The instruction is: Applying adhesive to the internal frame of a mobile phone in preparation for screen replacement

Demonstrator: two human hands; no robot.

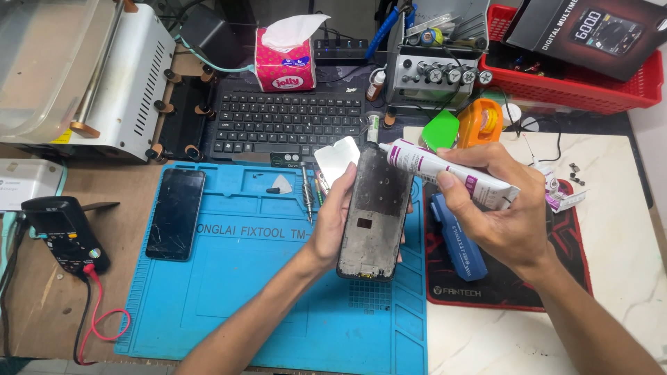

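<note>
Above the blue mat (pixel 229 278) on the bench, a phone frame (pixel 374 215) (open side up) is gripped by the left hand (pixel 332 222), while a white glue tube (pixel 445 170) is clamped in the right hand (pixel 500 208), nozzle at the frame's top edge.

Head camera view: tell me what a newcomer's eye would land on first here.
At the centre, the left hand holds a bare phone frame tilted above the blue work mat, while the right hand aims a white glue tube at its top edge. A dark phone with a cracked screen lies on the mat's left side. At top right, a red basket stands out.
</note>
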